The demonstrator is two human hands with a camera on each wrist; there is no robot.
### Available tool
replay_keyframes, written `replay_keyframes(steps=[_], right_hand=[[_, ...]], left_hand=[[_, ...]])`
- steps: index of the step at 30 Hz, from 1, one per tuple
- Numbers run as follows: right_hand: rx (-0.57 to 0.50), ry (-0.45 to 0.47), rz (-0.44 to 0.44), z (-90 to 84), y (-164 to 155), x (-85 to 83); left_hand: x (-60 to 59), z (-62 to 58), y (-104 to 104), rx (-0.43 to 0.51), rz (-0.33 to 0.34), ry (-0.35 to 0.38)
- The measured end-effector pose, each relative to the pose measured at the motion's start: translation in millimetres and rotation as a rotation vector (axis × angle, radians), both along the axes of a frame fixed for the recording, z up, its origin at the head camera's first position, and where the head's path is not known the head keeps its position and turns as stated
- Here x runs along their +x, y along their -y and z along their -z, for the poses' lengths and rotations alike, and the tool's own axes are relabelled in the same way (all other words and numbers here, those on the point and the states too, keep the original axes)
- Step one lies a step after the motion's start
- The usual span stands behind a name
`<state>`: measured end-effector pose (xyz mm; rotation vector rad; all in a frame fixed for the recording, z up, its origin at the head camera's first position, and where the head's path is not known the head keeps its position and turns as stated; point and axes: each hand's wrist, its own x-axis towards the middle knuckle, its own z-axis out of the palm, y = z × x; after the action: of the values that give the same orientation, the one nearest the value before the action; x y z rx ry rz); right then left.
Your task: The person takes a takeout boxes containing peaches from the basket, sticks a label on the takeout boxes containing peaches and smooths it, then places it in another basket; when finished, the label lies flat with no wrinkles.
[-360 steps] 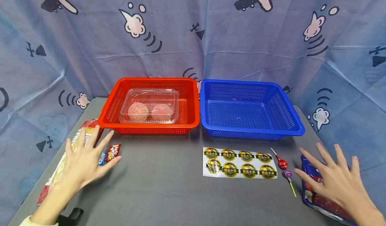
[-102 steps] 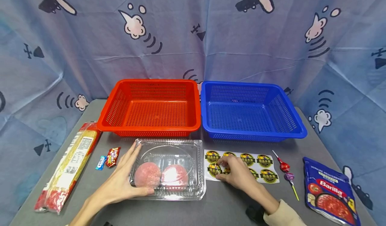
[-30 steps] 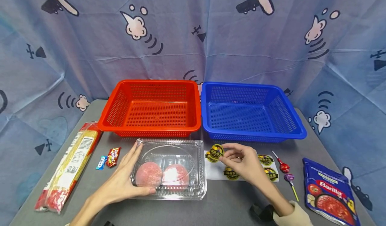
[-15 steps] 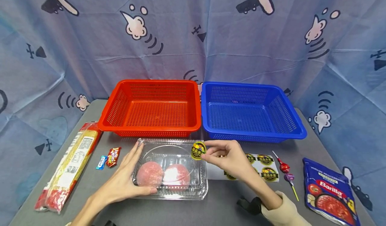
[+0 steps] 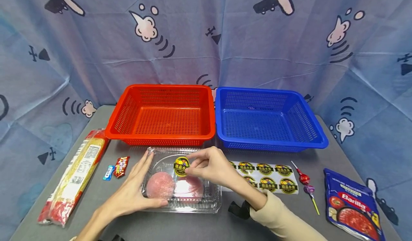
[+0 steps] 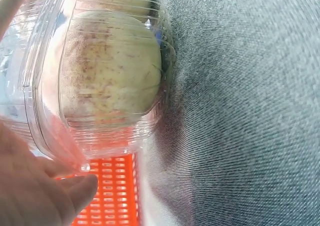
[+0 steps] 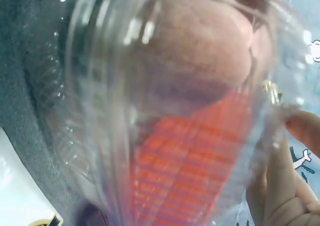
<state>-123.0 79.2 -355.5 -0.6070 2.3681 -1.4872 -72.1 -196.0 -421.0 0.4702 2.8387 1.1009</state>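
Table: grey, bearing everything below.
Baskets: a red basket and a blue basket stood side by side at the back, touching.
Box: a clear lidded box lay just in front of the red basket, long axis running left to right, with two pinkish fruits side by side inside.
Sheet: a sticker sheet lay right of the box, long axis also left to right.
Left hand: fingers straight, resting along the box's left end, thumb at its near edge.
Right hand: thumb and forefinger pinched a round sticker, its face towards the camera, over the lid; touching the lid or not, I couldn't tell.
Views: only the head view showed the sticker; the left wrist view showed a fruit close up as pale and speckled; the right wrist view was blurred, with red mesh through the plastic.
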Motion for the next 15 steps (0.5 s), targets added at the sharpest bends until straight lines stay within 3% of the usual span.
replay_keyframes(steps=[7,15], right_hand=[[0.058,-0.021,-0.026,3.0,10,-3.6],[0.164,-0.146,-0.041,1.9,20,-3.2]], left_hand=[[0.0,-0.5,-1,0.001,0.002,-0.002],[0.5,-1.2,-1,0.001,0.001,0.007]])
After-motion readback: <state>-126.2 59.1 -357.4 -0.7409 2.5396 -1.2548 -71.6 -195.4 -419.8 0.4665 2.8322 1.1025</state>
